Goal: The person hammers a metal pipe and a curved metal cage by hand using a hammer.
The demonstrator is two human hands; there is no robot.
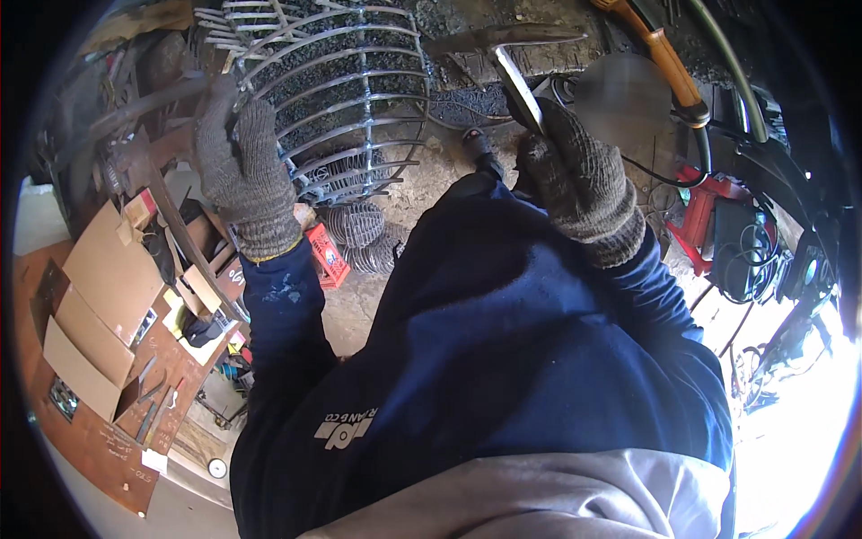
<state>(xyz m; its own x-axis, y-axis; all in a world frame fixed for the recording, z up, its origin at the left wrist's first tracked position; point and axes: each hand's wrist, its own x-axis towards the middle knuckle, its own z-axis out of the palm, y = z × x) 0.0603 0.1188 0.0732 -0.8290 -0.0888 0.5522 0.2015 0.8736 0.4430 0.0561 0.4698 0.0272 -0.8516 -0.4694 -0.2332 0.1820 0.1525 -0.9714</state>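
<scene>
My left hand [247, 175], in a brown-grey knitted glove, is at the left edge of a metal rack [364, 90] of curved bars joined to a central rod. Its thumb and fingers appear closed round a bar end, though the glove hides the exact contact. My right hand [579, 175], gloved the same way, is closed round the flat metal handle of a chipping hammer [521, 90]. The hammer's long, pointed head lies beyond the hand, to the right of the rack and apart from it.
Coiled wire [355, 225] and a red plastic crate [328, 256] are below the rack. On the left, a brown table [54, 359] bears cardboard boxes [108, 269] and hand tools. At right are an orange-brown handle [673, 67], a red metal frame [705, 220] and dark cabled equipment [741, 251].
</scene>
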